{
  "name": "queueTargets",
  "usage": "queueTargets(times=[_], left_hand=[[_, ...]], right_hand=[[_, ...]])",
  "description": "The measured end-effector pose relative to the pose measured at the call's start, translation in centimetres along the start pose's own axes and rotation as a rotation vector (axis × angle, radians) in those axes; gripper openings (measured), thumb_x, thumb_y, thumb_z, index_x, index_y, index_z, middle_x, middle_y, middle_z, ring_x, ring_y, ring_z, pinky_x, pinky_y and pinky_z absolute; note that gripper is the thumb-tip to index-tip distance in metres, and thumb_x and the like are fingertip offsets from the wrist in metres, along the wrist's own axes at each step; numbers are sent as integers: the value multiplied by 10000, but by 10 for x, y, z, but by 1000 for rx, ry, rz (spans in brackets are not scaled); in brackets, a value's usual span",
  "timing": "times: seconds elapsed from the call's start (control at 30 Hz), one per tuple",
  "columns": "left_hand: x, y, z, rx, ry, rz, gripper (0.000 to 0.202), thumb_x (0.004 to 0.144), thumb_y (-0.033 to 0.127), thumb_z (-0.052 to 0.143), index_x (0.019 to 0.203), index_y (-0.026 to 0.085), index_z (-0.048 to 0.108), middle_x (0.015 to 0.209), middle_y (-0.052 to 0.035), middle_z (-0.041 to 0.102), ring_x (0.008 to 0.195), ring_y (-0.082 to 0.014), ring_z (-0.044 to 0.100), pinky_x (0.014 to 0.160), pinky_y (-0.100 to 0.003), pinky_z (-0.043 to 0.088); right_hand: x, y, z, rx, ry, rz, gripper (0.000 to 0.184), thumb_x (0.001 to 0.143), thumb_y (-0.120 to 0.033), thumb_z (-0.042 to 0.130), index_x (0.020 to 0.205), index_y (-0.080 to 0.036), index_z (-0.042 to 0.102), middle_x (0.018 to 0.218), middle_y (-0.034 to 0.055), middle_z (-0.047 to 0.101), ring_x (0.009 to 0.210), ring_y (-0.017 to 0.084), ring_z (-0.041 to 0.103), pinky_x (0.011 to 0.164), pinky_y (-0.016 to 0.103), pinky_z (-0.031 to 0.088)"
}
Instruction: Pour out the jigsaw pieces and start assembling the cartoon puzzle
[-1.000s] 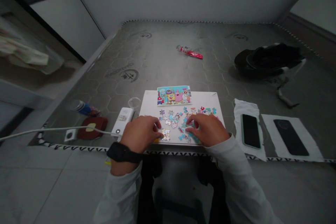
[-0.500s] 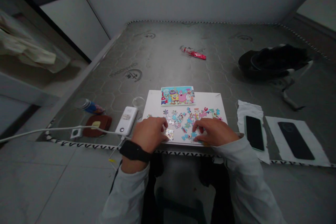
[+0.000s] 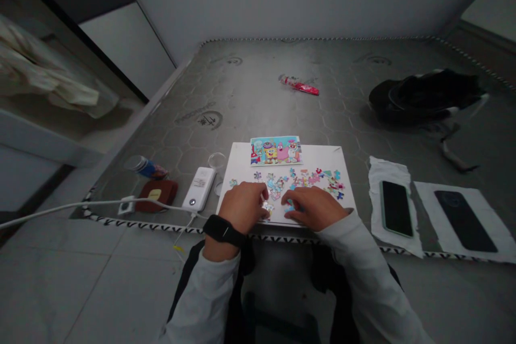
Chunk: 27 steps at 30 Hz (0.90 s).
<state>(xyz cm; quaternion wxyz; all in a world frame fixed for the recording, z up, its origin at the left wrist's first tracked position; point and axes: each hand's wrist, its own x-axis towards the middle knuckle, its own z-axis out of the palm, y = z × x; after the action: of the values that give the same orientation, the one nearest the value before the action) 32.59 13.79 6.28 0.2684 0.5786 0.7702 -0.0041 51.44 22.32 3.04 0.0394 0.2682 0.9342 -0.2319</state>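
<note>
Both my hands are over a white board [image 3: 242, 172] scattered with small jigsaw pieces [image 3: 310, 178]. My left hand [image 3: 244, 201], with a black watch on its wrist, is curled at the board's near left. Its thumb and forefinger are apart, beside a few yellowish jigsaw pieces [image 3: 268, 206]. My right hand [image 3: 314, 207] is bent at the near middle. A gap shows between its thumb and forefinger, with bluish pieces close to the fingertips. Whether either hand touches a piece is hard to make out. A cartoon picture card [image 3: 276, 151] lies at the board's far edge.
On the left are a white power bank [image 3: 199, 189] with a cable, a brown case [image 3: 161, 196] and a blue can [image 3: 147, 166]. Two phones, one a green-edged phone [image 3: 396, 208], lie at right. Farther off are a black cap [image 3: 427, 98] and a red wrapper [image 3: 300, 86].
My right hand has moved left, closer to my left hand, off the near-right pieces. My left hand has shifted slightly right. The whole view has tilted and shifted a little.
</note>
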Motion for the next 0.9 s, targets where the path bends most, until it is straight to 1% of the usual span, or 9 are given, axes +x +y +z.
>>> queueTargets(times=[0.13,0.27,0.5,0.6,0.7,0.9], left_hand=[[1,2,1,-37,5,4,271,702,269,826,946,260,709,922,15,766,883,-204,691,672,-290,429],[2,4,2,-48,5,-12,256,713,293,826,936,256,706,918,4,771,879,-205,697,685,-292,446],[5,8,8,-33,38,-8,262,725,348,831,931,249,702,906,-11,770,866,-206,698,721,-299,469],[4,14,10,0,48,-4,271,740,371,821,954,254,702,939,-28,765,863,-215,696,724,-311,472],[3,19,13,41,63,10,283,754,393,810,982,266,701,981,-37,760,885,-227,692,740,-324,476],[2,23,13,66,89,23,243,805,419,757,984,266,699,953,-40,756,894,-245,693,739,-338,476]], right_hand=[[-2,12,-1,11,4,23,196,863,-302,728,1051,-258,696,845,7,695,778,182,627,694,299,386],[-4,21,-1,34,25,33,164,868,-298,713,1027,-262,701,848,4,694,772,176,628,691,292,394],[-8,23,-10,31,4,53,174,874,-302,701,1040,-250,710,856,19,704,810,187,651,720,299,420],[-11,24,-14,10,37,81,160,885,-314,682,1027,-249,716,863,28,711,820,198,652,725,310,423],[-15,31,-16,0,81,88,142,895,-324,659,1007,-253,711,843,25,708,785,190,643,721,310,423],[-20,44,-20,-18,95,118,134,912,-337,629,981,-247,701,791,13,693,731,174,626,670,288,406]])
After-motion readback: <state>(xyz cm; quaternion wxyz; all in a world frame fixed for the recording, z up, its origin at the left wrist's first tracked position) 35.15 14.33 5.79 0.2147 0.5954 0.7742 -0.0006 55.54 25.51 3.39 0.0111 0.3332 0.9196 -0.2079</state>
